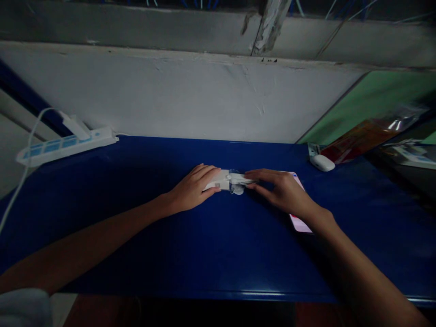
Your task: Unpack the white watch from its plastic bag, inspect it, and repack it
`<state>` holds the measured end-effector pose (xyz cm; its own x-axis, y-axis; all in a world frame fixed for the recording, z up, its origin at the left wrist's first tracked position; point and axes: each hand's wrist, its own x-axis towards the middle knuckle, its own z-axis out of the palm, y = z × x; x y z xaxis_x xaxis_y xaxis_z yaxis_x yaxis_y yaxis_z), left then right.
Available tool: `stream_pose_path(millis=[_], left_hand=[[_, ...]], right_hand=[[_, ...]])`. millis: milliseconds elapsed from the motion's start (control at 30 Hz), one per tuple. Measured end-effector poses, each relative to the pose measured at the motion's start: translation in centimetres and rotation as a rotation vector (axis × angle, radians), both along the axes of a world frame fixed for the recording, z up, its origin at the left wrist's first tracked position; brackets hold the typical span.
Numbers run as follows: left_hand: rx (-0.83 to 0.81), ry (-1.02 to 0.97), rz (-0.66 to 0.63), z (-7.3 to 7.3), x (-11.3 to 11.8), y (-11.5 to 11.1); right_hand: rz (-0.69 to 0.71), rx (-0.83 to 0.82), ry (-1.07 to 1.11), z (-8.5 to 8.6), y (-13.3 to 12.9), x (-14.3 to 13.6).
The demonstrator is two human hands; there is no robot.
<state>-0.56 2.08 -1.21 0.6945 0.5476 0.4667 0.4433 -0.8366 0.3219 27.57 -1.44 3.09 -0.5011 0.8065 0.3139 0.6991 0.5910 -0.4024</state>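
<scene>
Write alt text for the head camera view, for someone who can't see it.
Two hands, left hand and right hand, rest on a small white object on a blue table. A power strip lies far left.

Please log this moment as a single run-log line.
left hand: on white device | right hand: fingertips at device's other end, over pink phone | surface: blue table | power strip far left
</scene>
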Motion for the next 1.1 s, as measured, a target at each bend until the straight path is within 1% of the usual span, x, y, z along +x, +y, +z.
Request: stream_pose_path(millis=[167,300,467,567,800,867,1000,1100], left_hand=[[0.036,0.007,-0.017,0.2,0.1,0.0],[0.049,0.015,-0.012,0.0,0.1,0.1],[0.055,0.032,0.027,-0.5,0.0,0.1],[0.051,0.044,0.044,-0.5,0.0,0.1],[0.014,0.063,0.054,-0.4,-0.1,0.1],[0.011,0.07,0.07,-0.5,-0.1,0.1],[0.027,0.09,0.129,-0.8,-0.1,0.2],[0.017,0.108,0.136,-0.9,-0.1,0.2]], right_hand=[[-0.007,-0.023,0.048,-1.3,-0.3,-2.0],[-0.017,-0.004,0.053,-2.2,-0.2,-3.3],[-0.02,0.062,-0.042,-1.8,-0.2,-2.6],[0.021,0.056,-0.082,-1.5,-0.3,-2.2],[0.09,0.042,-0.115,-1.8,-0.7,-3.3],[0.083,0.043,-0.129,-1.8,-0.7,-3.2],[0.024,0.054,-0.139,-1.8,-0.7,-2.7],[0.037,0.029,-0.124,-1.9,-0.8,-2.9]])
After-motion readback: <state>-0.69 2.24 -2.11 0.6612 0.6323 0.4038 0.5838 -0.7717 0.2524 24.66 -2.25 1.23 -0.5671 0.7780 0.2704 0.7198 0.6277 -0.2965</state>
